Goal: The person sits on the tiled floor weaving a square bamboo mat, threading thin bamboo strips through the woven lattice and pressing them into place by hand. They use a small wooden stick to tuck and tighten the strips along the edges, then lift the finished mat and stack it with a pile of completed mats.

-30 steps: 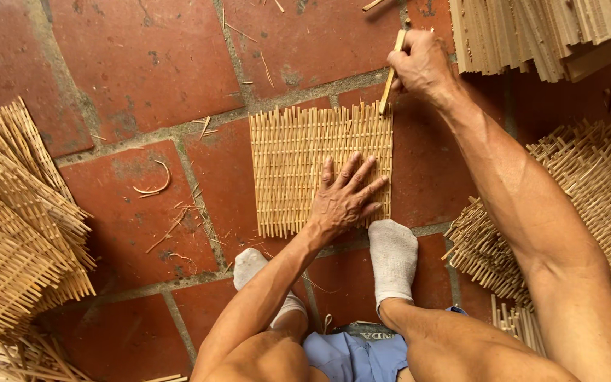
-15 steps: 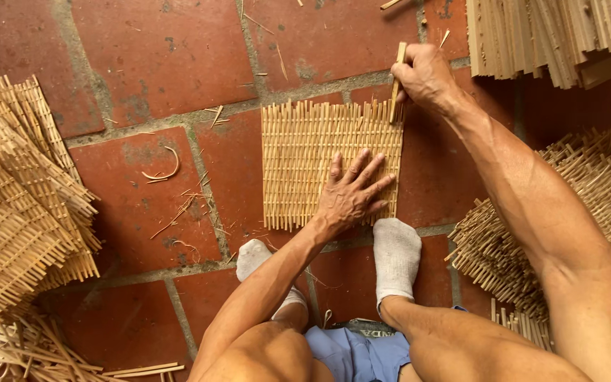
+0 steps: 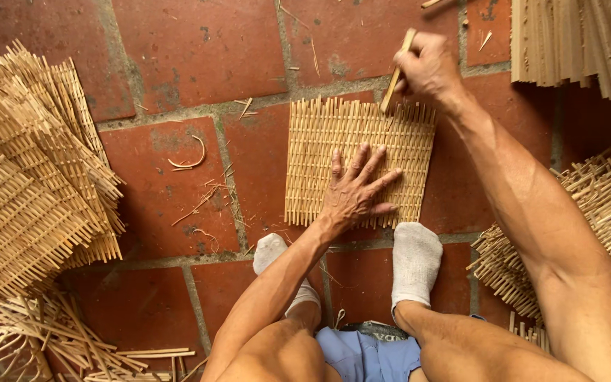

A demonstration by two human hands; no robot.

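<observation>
A square woven bamboo mat [image 3: 319, 163] lies flat on the red tile floor in front of my feet. My left hand [image 3: 355, 187] presses down on its near half with the fingers spread. My right hand [image 3: 429, 71] is at the mat's far right corner, closed around a short flat bamboo stick [image 3: 399, 67] whose lower end touches the mat's far edge. Both feet in white socks [image 3: 415, 258] rest just behind the mat's near edge.
A tall stack of finished woven mats [image 3: 30, 184] sits at the left. More woven pieces [image 3: 602, 212] lie at the right, and a bundle of bamboo slats [image 3: 581, 39] at the top right. Loose strips [image 3: 72, 339] litter the bottom left. Shavings dot the tiles.
My right hand with the stick has stayed at the mat's far right corner, shifting only slightly. The left hand stays pressed on the mat. The view has shifted a little.
</observation>
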